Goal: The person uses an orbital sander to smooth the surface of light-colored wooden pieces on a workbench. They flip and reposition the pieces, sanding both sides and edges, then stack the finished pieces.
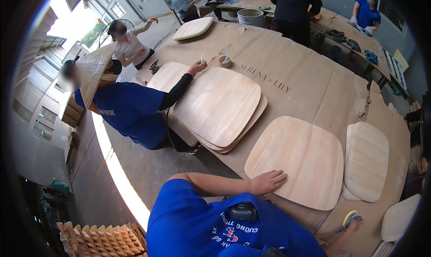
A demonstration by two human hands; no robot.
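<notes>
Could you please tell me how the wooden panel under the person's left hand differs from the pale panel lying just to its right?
The wooden panel is wider and honey-toned with visible grain; the pale panel is narrower and whitish. The left hand rests flat on the wooden panel's near edge, while no hand touches the pale one. The wooden panel lies singly on the cardboard-covered table; the pale panel sits on another piece. Both are rounded-cornered, slightly curved boards.

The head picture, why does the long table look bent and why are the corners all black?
In the head view, the fisheye lens bends the table's straight edges toward the rim and leaves a dark ring around the picture. Bright sunlight glares white at the doorway and lays a strip on the floor. The left hand on the wooden panel looks sharp.
</notes>
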